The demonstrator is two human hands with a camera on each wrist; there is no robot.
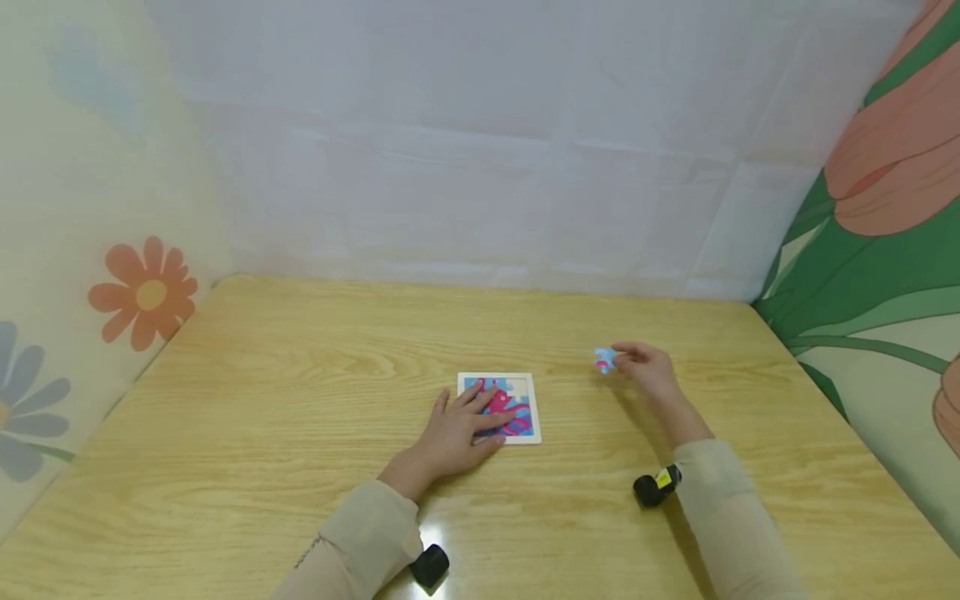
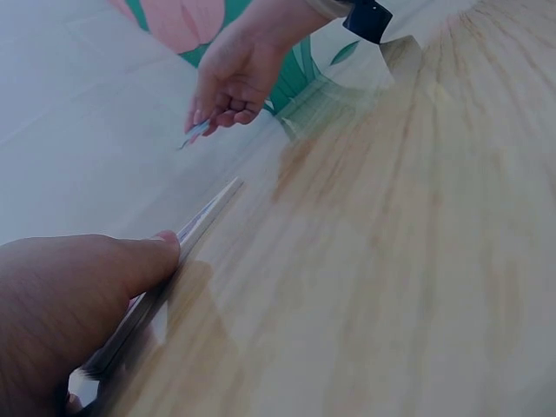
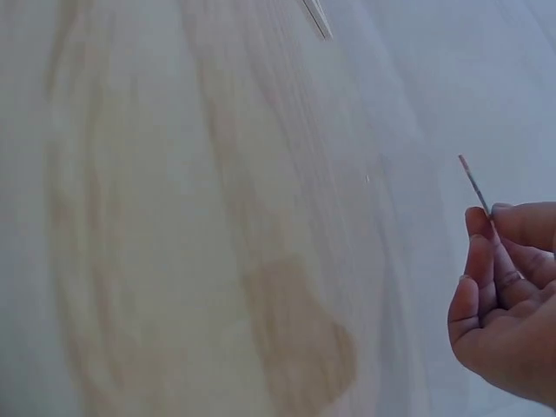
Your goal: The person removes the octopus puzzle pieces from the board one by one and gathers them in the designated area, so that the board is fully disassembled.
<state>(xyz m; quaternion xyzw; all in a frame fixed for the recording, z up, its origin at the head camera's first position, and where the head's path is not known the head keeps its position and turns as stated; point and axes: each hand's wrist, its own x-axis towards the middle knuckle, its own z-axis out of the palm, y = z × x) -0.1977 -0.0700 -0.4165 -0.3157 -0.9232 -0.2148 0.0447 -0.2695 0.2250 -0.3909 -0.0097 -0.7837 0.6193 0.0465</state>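
Observation:
A small square jigsaw puzzle in a white frame (image 1: 536, 408) lies on the table, its picture pink, blue and purple. A pale bare patch shows in its far right corner. My left hand (image 1: 461, 429) rests over the puzzle with spread fingers. In the left wrist view the left thumb (image 2: 143, 265) lies along the frame's near edge. To the right, raised above the table, my right hand (image 1: 651, 371) pinches a jigsaw piece (image 1: 603, 361), light blue with some pink. The right wrist view shows this thin piece (image 3: 473, 184) edge-on between thumb and fingertips.
Both hands are over a wood-grain table (image 1: 315, 358). Behind it hangs a white cloth (image 1: 480, 167). Flower-patterned panels stand at the left (image 1: 150, 296) and right (image 1: 885, 275). A black device sits at each wrist, the right one (image 1: 655, 487) with a yellow label.

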